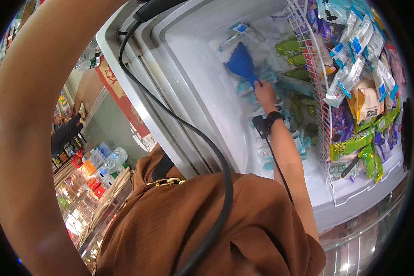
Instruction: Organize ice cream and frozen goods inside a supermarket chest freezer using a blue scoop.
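Observation:
My right hand (265,92) grips the handle of a blue plastic scoop (241,63) low inside a white chest freezer (207,103). The scoop's wide blade points away from me, over frost (262,38) and near wrapped ice pops (243,28) at the far end. Beneath and beside my hand lie several blue-and-white packets (250,88) and green-wrapped packets (291,51), partly frosted. My left arm curves up the left side of the view, and its hand is out of view past the top edge.
A white wire basket (322,127) packed with wrapped ice creams (360,38) stands along the right. A black cable (193,127) crosses the freezer's rim. A black device (261,126) is strapped to my right wrist. Water bottles (114,160) and a person's legs (69,129) are at left.

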The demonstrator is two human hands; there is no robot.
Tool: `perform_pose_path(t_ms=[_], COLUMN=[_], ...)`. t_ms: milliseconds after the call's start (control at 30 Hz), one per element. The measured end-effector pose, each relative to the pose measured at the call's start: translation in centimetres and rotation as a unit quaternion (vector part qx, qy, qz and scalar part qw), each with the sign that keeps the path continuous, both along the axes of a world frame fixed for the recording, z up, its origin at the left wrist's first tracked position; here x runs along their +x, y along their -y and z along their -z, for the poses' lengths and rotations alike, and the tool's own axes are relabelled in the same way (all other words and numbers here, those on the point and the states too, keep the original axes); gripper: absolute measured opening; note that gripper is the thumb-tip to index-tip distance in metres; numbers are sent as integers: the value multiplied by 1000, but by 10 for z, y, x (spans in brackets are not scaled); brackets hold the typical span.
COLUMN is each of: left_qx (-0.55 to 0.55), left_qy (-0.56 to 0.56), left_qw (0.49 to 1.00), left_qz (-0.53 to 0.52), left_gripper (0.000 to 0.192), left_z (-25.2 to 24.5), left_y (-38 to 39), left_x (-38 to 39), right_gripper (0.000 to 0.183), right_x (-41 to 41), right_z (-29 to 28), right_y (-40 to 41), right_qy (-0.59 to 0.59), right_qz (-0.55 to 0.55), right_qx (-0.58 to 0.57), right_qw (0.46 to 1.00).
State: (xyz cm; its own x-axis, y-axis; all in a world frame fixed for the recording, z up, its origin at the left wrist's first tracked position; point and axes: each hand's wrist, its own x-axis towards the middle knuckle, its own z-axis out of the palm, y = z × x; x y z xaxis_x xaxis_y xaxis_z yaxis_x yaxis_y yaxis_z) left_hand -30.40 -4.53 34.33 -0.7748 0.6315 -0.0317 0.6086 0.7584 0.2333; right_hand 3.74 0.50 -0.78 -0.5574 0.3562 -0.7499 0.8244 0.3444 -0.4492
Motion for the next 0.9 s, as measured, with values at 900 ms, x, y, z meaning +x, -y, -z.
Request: perform_pose_path(t_ms=[900], left_qx=[14], left_qy=[-41], left_qw=[999], left_qz=[-13], left_gripper=[82], left_z=[9], left_y=[0], left_x=[-8], right_gripper=[34], right_x=[-4], right_z=[-13], right_y=[-1], right_qy=[-19], right_qz=[114], right_qx=[-120], right_qw=[986])
